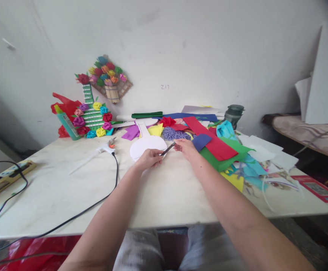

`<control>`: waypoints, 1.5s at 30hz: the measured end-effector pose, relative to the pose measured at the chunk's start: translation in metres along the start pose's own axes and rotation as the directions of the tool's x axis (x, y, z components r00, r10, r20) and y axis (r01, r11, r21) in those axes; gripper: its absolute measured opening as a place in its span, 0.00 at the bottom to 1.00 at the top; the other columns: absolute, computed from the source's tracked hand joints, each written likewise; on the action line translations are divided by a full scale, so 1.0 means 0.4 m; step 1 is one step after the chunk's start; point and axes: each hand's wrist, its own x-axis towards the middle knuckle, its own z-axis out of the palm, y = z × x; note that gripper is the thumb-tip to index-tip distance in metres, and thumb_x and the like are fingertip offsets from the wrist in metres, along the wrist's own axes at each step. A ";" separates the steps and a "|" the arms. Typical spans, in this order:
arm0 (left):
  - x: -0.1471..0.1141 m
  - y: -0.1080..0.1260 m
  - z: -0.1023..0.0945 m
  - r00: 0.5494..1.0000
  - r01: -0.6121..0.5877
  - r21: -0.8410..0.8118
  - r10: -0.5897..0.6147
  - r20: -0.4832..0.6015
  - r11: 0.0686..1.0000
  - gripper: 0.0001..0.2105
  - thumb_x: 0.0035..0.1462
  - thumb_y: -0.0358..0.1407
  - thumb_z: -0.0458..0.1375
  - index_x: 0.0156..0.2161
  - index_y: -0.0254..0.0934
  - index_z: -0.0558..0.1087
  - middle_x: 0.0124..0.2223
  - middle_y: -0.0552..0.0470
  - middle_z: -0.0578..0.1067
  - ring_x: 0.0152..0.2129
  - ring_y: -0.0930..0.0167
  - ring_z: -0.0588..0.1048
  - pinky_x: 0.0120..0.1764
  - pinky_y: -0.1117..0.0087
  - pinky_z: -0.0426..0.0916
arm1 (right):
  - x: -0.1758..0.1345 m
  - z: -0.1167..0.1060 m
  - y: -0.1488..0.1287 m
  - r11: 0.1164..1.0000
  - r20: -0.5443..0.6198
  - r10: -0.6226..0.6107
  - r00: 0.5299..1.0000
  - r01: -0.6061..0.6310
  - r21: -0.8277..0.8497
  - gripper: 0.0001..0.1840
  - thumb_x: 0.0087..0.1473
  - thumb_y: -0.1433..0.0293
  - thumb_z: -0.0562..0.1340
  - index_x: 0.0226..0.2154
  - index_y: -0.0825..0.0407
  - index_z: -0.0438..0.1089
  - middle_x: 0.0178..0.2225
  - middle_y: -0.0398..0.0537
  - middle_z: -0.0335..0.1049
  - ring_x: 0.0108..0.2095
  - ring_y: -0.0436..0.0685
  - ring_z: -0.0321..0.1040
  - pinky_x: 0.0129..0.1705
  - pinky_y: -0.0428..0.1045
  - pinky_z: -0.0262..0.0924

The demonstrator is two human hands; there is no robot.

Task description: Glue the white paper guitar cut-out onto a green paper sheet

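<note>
Left hand (pixel 151 159) and right hand (pixel 185 147) are both gripping one dark pen (pixel 168 148), the left with thumb and fingers pinched on its nearer end, the right with fingertips clamped at its farther end. Between them, the pen is slanting its long axis away from the left hand and rightward, up to the right; it is hovering by or over the right edge of a white cutout (pixel 149 145), and I cannot tell whether they are touching. Of the two, the left hand is sitting nearer the cutout, covering part of its near edge, while the right is standing clear of it and slightly farther forward. Both forearms are reaching over the near edge of the tabletop (pixel 56 195) and converging, palms mostly hidden. The cutout's neck is pointing toward the wall. Just beyond the right hand, purple yarn (pixel 173 133) is lying near a red sheet (pixel 223 148) and a green sheet (pixel 213 160). Leftward, a glue gun (pixel 104 148) is resting apart, with a bottle (pixel 69 126) leaning farther back.
</note>
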 end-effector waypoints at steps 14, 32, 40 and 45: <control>0.003 -0.009 0.002 0.986 0.096 -0.538 -0.007 0.164 0.837 0.16 0.44 0.35 0.60 0.39 0.29 0.69 0.24 0.53 0.69 0.12 0.84 0.55 0.13 0.80 0.41 | -0.006 -0.002 -0.010 0.982 0.143 -0.135 0.980 0.114 0.148 0.11 0.35 0.70 0.67 0.25 0.55 0.68 0.21 0.43 0.70 0.19 0.47 0.65 0.23 0.43 0.62; 0.004 0.009 0.022 0.978 0.187 -0.472 -0.117 0.174 0.861 0.14 0.47 0.39 0.59 0.37 0.31 0.67 0.18 0.63 0.51 0.11 0.85 0.48 0.13 0.81 0.38 | -0.014 0.005 -0.011 0.980 0.176 -0.157 0.972 0.131 0.151 0.11 0.34 0.68 0.67 0.25 0.55 0.70 0.23 0.44 0.71 0.20 0.46 0.65 0.25 0.43 0.62; 0.008 0.003 0.007 0.948 0.308 -0.558 -0.202 0.244 0.771 0.10 0.53 0.37 0.50 0.34 0.30 0.66 0.17 0.62 0.50 0.09 0.84 0.47 0.12 0.82 0.37 | -0.017 0.023 -0.007 0.975 0.245 -0.170 0.955 0.128 0.179 0.12 0.35 0.68 0.67 0.26 0.55 0.69 0.25 0.45 0.72 0.21 0.46 0.65 0.26 0.43 0.61; 0.010 -0.001 0.003 0.920 0.384 -0.676 -0.197 0.339 0.629 0.08 0.55 0.35 0.47 0.33 0.31 0.65 0.17 0.62 0.48 0.09 0.83 0.45 0.11 0.84 0.37 | -0.026 0.035 -0.014 0.980 0.226 -0.165 0.960 0.133 0.149 0.11 0.36 0.68 0.66 0.27 0.55 0.68 0.24 0.44 0.72 0.20 0.46 0.64 0.25 0.43 0.61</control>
